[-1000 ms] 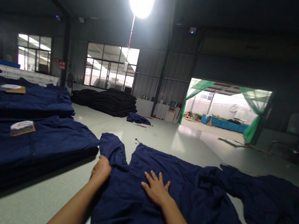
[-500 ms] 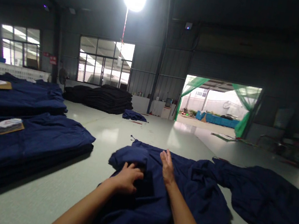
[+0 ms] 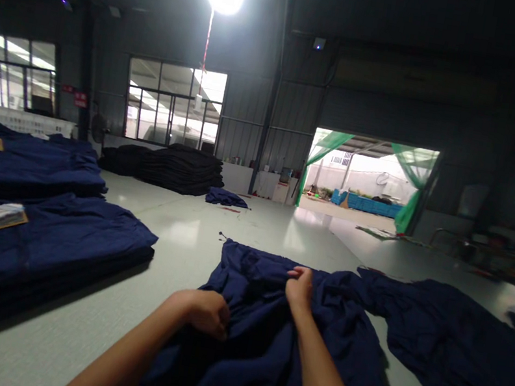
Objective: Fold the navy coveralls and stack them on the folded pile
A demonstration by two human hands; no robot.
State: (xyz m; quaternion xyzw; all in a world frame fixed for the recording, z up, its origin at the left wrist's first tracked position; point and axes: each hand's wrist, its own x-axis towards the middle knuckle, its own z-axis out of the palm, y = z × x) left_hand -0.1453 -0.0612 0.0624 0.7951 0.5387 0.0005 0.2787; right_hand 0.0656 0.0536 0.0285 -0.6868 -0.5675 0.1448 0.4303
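A crumpled navy garment (image 3: 253,363) lies on the pale table (image 3: 181,233) in front of me, with a thin dark cord end sticking out at its far left corner. My left hand (image 3: 211,314) is closed on the cloth at its left side, the fingertips partly hidden in the folds. Farther forward and to the right, my right hand (image 3: 300,289) pinches the fabric near the far edge. Between both hands the cloth is drawn into loose wrinkles.
Stacks of folded navy garments (image 3: 81,242) fill the left side, with a paper bundle (image 3: 1,217) on the nearer one. Another navy garment (image 3: 449,344) spreads out on the right. A dark pile (image 3: 177,170) and a small navy cloth (image 3: 226,197) lie at the far end.
Both hands have gone from open to closed on the garment. The bunched fold by my left hand has flattened out. The view has shifted slightly to the right.
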